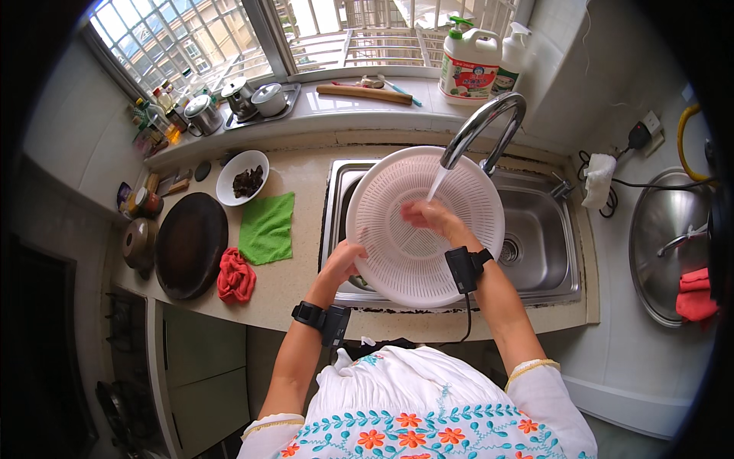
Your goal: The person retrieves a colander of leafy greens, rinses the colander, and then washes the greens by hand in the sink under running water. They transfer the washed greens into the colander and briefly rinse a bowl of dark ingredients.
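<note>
A large pale pink plastic colander [395,172] is held over the double-basin stainless steel sink [539,224]. My left hand [346,259] grips its rim at the lower left. Inside the colander, my right hand [429,218] is blurred, with its fingers reaching to the left over the slotted bottom. Water [437,183] runs from the curved chrome faucet [481,123] onto or just beside the right hand. I see nothing held in that hand. Most of the left basin lies hidden beneath the colander.
Left of the sink are a green cloth [267,228], a white bowl [229,186] with dark pieces of food, a red cloth [235,276] and a round dark board [192,245]. Detergent jugs [467,72] and a wooden rolling pin [364,94] sit on the windowsill. A metal lid [659,229] hangs at right.
</note>
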Demonstrator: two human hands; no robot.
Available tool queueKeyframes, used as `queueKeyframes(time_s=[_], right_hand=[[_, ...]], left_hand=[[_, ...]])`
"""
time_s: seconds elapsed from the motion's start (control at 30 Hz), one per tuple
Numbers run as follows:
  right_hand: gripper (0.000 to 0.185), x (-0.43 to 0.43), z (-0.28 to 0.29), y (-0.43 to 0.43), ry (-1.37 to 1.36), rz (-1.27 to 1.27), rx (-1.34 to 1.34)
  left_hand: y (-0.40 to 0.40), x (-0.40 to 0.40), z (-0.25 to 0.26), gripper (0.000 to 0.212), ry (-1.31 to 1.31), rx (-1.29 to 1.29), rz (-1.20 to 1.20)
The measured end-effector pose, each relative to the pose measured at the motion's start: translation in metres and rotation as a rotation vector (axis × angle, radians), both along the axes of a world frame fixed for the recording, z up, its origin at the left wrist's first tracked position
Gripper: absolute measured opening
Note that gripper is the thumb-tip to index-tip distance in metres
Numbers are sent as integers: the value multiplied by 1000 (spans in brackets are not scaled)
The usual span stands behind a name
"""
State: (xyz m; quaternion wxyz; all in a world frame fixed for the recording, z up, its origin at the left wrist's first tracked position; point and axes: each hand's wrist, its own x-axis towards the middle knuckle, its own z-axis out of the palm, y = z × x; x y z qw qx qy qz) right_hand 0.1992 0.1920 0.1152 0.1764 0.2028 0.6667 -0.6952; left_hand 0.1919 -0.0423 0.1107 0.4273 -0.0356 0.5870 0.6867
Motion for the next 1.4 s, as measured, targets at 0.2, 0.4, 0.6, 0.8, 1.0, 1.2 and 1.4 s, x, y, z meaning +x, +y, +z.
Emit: queueKeyframes(time_s=[0.2,0.4,0.6,0.8,1.0,1.2,1.4], right_hand=[[26,-9,-14,0,133,-74,-57],[29,-13,-27,8,172,-224,37],[33,-15,-17,3,86,-185,-118],[30,-14,-6,1,175,-223,-37],[21,-3,-2,11,-134,-78,256],[25,-4,-8,3,119,-179,35],[28,-1,0,-5,84,-22,-120]], left_hand=[[-1,3,8,57,73,-44,6],[-22,-8,15,47,161,-182,26],[-34,-14,17,40,233,-220,14],[-33,-12,21,39,291,-251,49],[-44,-13,38,38,292,-252,93],[-44,-14,34,37,293,-216,99],[-34,-15,13,36,270,-147,105]])
